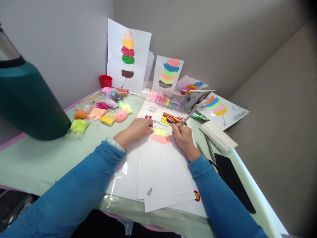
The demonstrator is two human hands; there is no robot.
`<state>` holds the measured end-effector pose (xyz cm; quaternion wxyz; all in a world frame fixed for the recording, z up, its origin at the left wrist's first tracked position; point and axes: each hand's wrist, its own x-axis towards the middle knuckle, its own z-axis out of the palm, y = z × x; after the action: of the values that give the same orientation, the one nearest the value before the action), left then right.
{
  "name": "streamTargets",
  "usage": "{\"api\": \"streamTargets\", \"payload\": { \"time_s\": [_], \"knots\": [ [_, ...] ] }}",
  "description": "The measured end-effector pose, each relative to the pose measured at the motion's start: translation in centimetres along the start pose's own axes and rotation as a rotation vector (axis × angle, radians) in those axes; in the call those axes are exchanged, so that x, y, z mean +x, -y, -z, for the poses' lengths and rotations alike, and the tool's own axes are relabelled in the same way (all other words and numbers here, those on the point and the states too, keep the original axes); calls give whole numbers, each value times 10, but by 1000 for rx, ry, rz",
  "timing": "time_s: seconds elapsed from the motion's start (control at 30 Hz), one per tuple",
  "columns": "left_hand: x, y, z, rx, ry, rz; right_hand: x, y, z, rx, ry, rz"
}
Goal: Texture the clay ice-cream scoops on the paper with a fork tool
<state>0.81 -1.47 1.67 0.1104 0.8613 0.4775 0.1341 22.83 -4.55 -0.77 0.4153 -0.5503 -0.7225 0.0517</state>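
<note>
A white sheet (pixel 160 168) lies in front of me with a yellow-green clay patch (pixel 160 132) above a pink clay patch (pixel 159 139), and a thin drawn line runs down from them. My left hand (pixel 137 129) rests on the sheet's upper left, fingers loosely curled and pressing the paper. My right hand (pixel 183 137) is closed round a metal fork (pixel 182 125), its tines touching the right edge of the pink patch.
Bags of coloured clay (pixel 99 114) lie at the left, by a large dark green bottle (pixel 27 99). A red cup (pixel 106 80), a clear box of clay colours (pixel 168 98) and finished clay pictures (pixel 128 54) stand behind. Scissors (pixel 210 155), a folded tissue (pixel 218 136) and a black case (pixel 231 180) lie right.
</note>
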Motion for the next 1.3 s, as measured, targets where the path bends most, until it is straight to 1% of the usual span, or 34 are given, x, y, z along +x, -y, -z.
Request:
{"api": "streamTargets", "payload": {
  "time_s": [0.23,0.5,1.3],
  "knots": [
    [0,0,0,2,-3,-4,0,2,0,27,-3,10],
    [-2,-3,3,1,1,9,0,1,0,6,12,-4],
    [-2,-1,2,7,-5,-8,-1,8,0,65,27,-32]
  ]
}}
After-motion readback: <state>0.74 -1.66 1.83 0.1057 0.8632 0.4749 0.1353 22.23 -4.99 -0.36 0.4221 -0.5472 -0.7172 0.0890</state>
